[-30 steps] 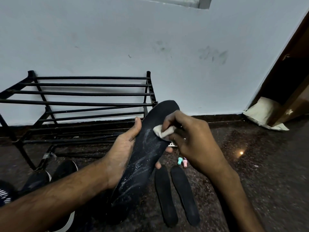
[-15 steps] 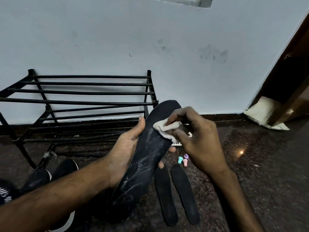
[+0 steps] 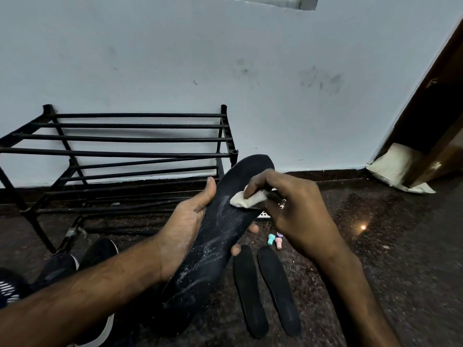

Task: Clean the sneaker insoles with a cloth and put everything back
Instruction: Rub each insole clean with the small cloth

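Observation:
My left hand (image 3: 184, 227) grips a long black insole (image 3: 220, 229) from underneath, toe end pointing up toward the wall. White powdery streaks run along the insole's surface. My right hand (image 3: 290, 214) pinches a small white cloth (image 3: 246, 199) and presses it on the insole's upper part. Two more black insoles (image 3: 265, 289) lie side by side on the dark floor below my right forearm.
A black metal shoe rack (image 3: 125, 154) stands against the pale wall at left. Dark sneakers (image 3: 82, 266) with white soles sit on the floor at lower left. Small pastel caps (image 3: 275, 239) lie near the insoles. A pale cushion (image 3: 395, 169) rests by the wooden door frame at right.
My right hand has slid the cloth a little up and to the right across the insole, then slightly back. The left hand keeps its grip on the insole.

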The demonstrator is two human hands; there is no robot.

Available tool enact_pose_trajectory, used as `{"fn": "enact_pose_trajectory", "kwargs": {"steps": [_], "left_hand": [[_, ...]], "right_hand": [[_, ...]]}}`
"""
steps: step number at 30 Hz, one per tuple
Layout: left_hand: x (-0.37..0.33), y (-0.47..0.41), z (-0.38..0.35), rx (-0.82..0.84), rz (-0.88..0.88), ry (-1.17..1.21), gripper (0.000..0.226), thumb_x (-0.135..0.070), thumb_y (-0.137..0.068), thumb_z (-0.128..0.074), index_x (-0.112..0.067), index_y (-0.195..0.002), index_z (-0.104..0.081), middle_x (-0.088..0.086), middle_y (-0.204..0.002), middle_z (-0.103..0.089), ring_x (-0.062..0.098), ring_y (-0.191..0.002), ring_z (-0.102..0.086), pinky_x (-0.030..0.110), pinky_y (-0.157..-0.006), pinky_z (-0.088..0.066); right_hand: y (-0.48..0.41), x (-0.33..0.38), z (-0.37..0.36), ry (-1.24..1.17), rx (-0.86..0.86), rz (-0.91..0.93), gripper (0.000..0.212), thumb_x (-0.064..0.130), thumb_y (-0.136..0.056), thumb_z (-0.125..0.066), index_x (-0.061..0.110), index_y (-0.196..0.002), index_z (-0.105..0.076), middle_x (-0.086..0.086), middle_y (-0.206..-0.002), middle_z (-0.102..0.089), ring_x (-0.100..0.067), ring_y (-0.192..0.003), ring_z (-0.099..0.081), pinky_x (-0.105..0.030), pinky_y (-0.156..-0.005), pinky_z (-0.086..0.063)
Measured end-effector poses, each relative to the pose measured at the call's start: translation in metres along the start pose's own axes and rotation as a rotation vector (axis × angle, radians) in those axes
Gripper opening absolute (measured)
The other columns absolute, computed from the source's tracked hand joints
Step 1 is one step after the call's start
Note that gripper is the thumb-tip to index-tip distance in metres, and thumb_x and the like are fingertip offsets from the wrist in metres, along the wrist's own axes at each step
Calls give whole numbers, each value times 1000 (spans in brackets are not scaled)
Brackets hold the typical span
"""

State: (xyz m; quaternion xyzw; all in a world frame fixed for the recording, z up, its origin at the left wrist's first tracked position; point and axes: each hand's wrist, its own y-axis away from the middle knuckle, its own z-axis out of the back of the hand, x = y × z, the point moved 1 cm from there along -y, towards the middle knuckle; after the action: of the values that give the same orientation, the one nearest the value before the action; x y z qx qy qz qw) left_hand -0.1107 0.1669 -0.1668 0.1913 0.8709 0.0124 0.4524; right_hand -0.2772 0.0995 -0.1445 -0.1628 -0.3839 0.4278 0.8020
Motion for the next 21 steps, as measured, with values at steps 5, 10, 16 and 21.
{"fn": "enact_pose_trajectory", "kwargs": {"steps": [5, 10, 16, 21], "left_hand": [[7, 1, -4, 32, 16, -22, 74, -60, -97, -28, -3, -126, -65, 32, -97, -63, 30, -54, -62, 34, -51, -52], [6, 2, 3, 22, 26, -29, 78, -64, -95, -28, -3, -120, -68, 31, -100, -65, 32, -58, -59, 33, -57, -54], [6, -1, 0, -13, 18, -37, 77, -66, -94, -30, -5, -116, -71, 30, -104, -66, 34, -73, -56, 35, -61, -53], [6, 0, -1, -3, 30, -65, 77, -66, -94, -31, -4, -119, -70, 30, -103, -66, 32, -67, -58, 34, -60, -53]], "right_hand": [[1, -20, 14, 96, -342, -115, 24, -9, -79, -71, 9, -93, -67, 3, -90, -70, -6, -84, -66, -22, -72, -54], [6, -29, 28, -89, -568, -309, 24, -2, -81, -73, 13, -98, -67, 9, -94, -70, -3, -86, -67, -15, -75, -51], [3, -11, 18, 55, -435, -99, 32, -6, -82, -70, 7, -111, -67, 0, -107, -67, -3, -100, -62, -10, -84, -49], [5, -15, -2, 212, -299, -2, 30, -2, -82, -70, 7, -111, -68, -2, -105, -63, -14, -97, -59, -21, -84, -50]]}}
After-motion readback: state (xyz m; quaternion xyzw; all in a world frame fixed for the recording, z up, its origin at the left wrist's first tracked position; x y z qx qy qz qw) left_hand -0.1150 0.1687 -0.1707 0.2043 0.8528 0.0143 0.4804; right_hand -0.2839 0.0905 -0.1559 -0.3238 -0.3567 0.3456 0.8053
